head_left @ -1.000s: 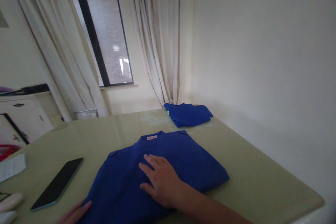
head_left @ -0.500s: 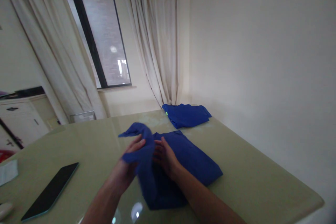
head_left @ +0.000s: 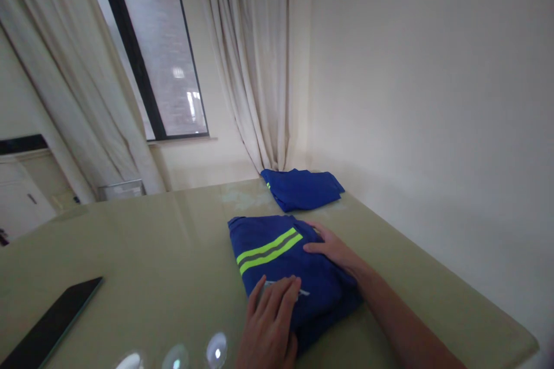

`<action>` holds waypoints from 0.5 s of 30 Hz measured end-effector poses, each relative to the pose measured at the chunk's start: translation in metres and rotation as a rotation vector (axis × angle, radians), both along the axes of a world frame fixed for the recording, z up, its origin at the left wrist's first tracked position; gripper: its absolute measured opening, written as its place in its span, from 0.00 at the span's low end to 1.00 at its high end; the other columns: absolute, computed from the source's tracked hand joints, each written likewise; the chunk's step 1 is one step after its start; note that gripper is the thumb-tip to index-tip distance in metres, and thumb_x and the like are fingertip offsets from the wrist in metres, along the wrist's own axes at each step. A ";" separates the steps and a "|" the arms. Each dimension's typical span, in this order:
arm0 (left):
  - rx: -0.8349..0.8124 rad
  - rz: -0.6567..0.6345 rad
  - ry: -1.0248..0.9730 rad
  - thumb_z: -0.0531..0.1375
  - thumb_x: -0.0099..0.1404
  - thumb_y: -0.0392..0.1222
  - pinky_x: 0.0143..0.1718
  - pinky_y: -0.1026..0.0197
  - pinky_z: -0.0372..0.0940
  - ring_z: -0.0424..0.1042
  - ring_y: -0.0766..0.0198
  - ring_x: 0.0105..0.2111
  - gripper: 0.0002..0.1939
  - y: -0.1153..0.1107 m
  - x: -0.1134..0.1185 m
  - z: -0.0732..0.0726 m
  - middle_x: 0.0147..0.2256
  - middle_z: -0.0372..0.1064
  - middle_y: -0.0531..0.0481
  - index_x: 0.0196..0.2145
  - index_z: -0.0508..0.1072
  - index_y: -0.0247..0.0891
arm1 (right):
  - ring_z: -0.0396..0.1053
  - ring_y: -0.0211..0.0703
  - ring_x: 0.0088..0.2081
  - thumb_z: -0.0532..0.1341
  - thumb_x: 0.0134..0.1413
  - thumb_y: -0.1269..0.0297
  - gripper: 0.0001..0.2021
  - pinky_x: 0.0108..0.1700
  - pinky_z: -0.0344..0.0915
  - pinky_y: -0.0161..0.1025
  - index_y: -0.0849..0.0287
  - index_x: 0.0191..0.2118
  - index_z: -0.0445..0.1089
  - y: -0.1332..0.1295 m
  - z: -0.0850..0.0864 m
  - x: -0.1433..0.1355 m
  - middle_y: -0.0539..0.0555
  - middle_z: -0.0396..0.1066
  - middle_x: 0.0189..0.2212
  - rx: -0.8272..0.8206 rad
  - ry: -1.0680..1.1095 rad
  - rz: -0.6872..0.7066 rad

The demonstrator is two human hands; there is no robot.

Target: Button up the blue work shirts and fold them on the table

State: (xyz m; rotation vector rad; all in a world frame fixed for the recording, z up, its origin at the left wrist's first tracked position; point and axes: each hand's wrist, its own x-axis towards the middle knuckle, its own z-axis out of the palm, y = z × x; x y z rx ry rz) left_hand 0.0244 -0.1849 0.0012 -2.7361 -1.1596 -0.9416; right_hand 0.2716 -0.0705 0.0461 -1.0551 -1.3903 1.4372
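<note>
A folded blue garment (head_left: 320, 265) with a yellow-green and grey reflective stripe lies on the table in front of me. My left hand (head_left: 272, 314) rests flat on its near left part, fingers stretched out, partly covering a pale marking. Against the garment's far right side lies my right hand (head_left: 331, 248), thumb apart from the fingers; some fingertips are hidden at the edge. Just beyond is a second folded blue garment (head_left: 303, 189), which neither hand touches.
The pale green table (head_left: 173, 253) has a glossy top and meets the wall at the right. A dark flat tablet-like device (head_left: 54, 323) lies at the left. Behind the table hang cream curtains (head_left: 259, 69) beside a dark-framed window (head_left: 160, 52).
The flap of blue cloth held up between my hands now lies down, with the reflective stripe showing on top. My left hand has moved nearer and right, my right hand farther right.
</note>
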 end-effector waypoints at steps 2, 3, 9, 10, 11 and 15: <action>0.073 0.053 0.035 0.56 0.51 0.26 0.67 0.38 0.58 0.63 0.46 0.65 0.52 -0.001 -0.009 -0.015 0.67 0.60 0.42 0.73 0.49 0.42 | 0.74 0.55 0.54 0.72 0.40 0.61 0.45 0.58 0.68 0.52 0.51 0.67 0.58 -0.001 0.004 0.012 0.55 0.74 0.56 0.060 -0.025 -0.024; 0.100 0.061 0.054 0.56 0.51 0.26 0.67 0.38 0.59 0.62 0.46 0.66 0.52 -0.001 -0.013 -0.023 0.68 0.59 0.43 0.73 0.49 0.43 | 0.72 0.55 0.56 0.72 0.40 0.62 0.46 0.60 0.66 0.52 0.51 0.67 0.58 -0.002 0.005 0.020 0.56 0.72 0.58 0.091 -0.071 -0.029; 0.220 -0.054 0.147 0.54 0.64 0.28 0.69 0.51 0.57 0.67 0.58 0.63 0.41 0.006 -0.022 -0.045 0.63 0.68 0.50 0.71 0.54 0.51 | 0.71 0.59 0.55 0.72 0.39 0.63 0.42 0.59 0.66 0.54 0.57 0.65 0.64 -0.003 -0.008 0.057 0.60 0.72 0.57 0.070 -0.450 -0.061; 0.243 -0.054 0.159 0.54 0.66 0.29 0.70 0.52 0.55 0.68 0.59 0.62 0.38 0.007 -0.020 -0.045 0.62 0.69 0.51 0.70 0.56 0.50 | 0.73 0.58 0.51 0.71 0.43 0.60 0.41 0.56 0.69 0.55 0.58 0.65 0.63 -0.002 -0.009 0.056 0.61 0.74 0.54 0.078 -0.482 -0.118; 0.272 -0.047 0.166 0.54 0.67 0.30 0.71 0.51 0.54 0.69 0.59 0.61 0.36 0.008 -0.019 -0.045 0.61 0.70 0.50 0.70 0.57 0.49 | 0.74 0.57 0.48 0.69 0.47 0.57 0.39 0.53 0.70 0.55 0.59 0.66 0.62 -0.002 -0.008 0.053 0.62 0.74 0.52 0.121 -0.514 -0.199; 0.375 -0.089 0.222 0.56 0.69 0.32 0.69 0.51 0.56 0.73 0.57 0.58 0.34 -0.003 -0.019 -0.051 0.59 0.72 0.48 0.69 0.58 0.51 | 0.67 0.55 0.58 0.61 0.62 0.51 0.28 0.61 0.63 0.53 0.54 0.65 0.64 -0.012 0.001 0.023 0.61 0.68 0.60 0.534 -0.645 -0.376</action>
